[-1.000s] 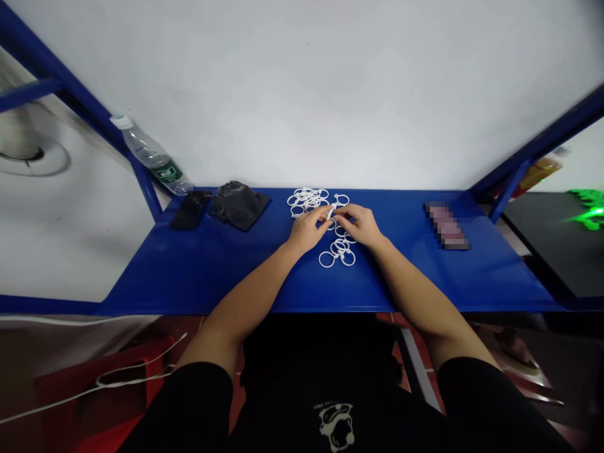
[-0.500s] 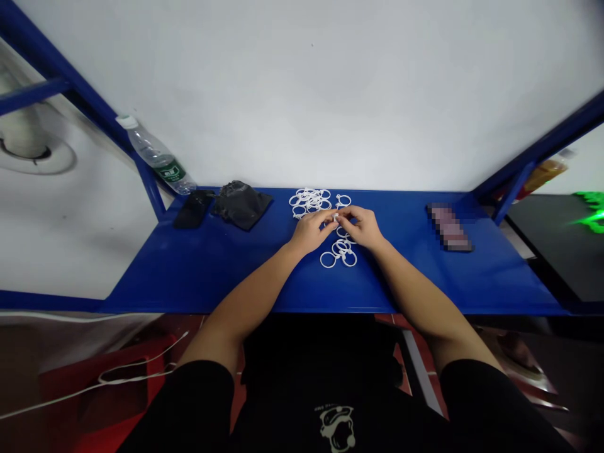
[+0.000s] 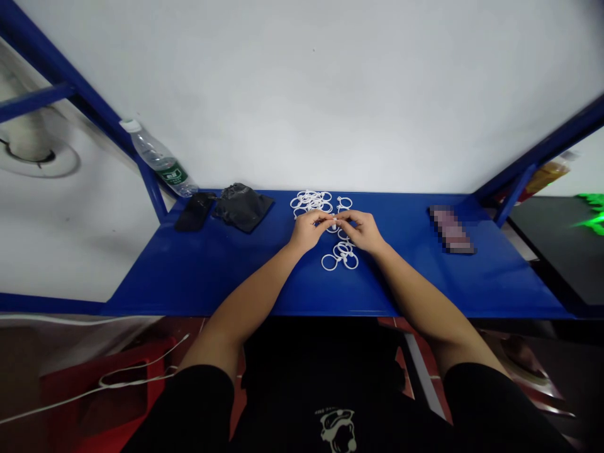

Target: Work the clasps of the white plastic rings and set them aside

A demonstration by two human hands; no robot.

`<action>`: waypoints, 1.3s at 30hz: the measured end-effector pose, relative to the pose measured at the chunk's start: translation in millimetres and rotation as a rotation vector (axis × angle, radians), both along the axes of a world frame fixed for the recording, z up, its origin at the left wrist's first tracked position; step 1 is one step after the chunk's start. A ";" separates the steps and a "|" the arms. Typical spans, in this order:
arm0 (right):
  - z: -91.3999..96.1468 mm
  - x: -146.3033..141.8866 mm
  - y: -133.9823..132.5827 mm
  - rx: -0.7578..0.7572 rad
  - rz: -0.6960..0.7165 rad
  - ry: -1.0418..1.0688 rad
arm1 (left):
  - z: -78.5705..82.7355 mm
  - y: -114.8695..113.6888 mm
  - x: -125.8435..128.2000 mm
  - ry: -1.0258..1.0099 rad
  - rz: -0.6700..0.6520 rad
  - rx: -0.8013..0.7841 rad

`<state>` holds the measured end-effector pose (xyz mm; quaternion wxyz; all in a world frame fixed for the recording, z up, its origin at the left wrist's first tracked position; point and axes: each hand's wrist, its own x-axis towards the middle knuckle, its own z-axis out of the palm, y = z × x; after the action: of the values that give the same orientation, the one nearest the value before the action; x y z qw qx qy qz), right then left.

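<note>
My left hand (image 3: 306, 231) and my right hand (image 3: 363, 230) meet over the blue tabletop, fingertips almost touching. Between them they pinch a white curtain ring (image 3: 334, 225) by its small end piece; the fingers cover part of it. Just behind my left hand lies a heap of similar white rings (image 3: 311, 200). One more ring (image 3: 345, 202) rests behind the fingertips of my right hand. Closer to me, below the hands, several rings (image 3: 329, 262) lie in a loose cluster, some overlapping.
On the left of the blue table (image 3: 226, 270) are a dark drawstring pouch (image 3: 245, 207), a black phone-like object (image 3: 193, 212) and a plastic bottle (image 3: 163, 160) leaning by the frame. A blurred-out flat object (image 3: 452, 229) lies on the right. A white wall (image 3: 330, 94) rises behind.
The fingers have shifted slightly on the held ring, and its white end piece now shows more below the fingertips. The whole view has moved a little; the other rings lie as before.
</note>
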<state>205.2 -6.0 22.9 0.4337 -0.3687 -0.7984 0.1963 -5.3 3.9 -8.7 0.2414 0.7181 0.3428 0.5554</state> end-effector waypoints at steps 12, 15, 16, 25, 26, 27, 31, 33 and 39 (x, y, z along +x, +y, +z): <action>11.4 20.8 9.9 0.051 -0.025 -0.144 | -3.7 -2.6 2.2 0.220 0.017 0.046; 8.0 37.8 21.8 0.092 -0.149 -0.243 | -4.9 -5.3 2.7 0.422 -0.018 0.061; 6.1 42.2 25.1 0.082 -0.157 -0.282 | -5.1 -6.2 3.1 0.475 -0.032 0.063; -7.7 42.0 30.0 -0.123 0.010 -0.385 | -2.4 -13.8 7.1 0.568 -0.197 0.058; -9.6 42.2 31.1 -0.120 -0.035 -0.378 | -1.6 -15.0 7.5 0.570 -0.217 0.055; -11.8 42.7 32.7 -0.103 -0.081 -0.371 | -0.8 -16.2 8.0 0.572 -0.239 0.051; -22.2 43.6 39.5 -0.008 -0.167 -0.356 | 2.9 -21.8 10.3 0.568 -0.331 0.040; -25.1 41.8 40.4 -0.010 -0.148 -0.382 | 5.2 -24.8 11.4 0.568 -0.357 0.033; -18.5 35.5 34.8 -0.138 -0.129 -0.497 | 11.2 -32.7 13.4 0.614 -0.430 -0.007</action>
<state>240.7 28.8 4.3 0.2099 -0.4844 -0.8400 0.1253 8.1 -28.9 2.5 0.2408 0.9060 0.2426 0.2498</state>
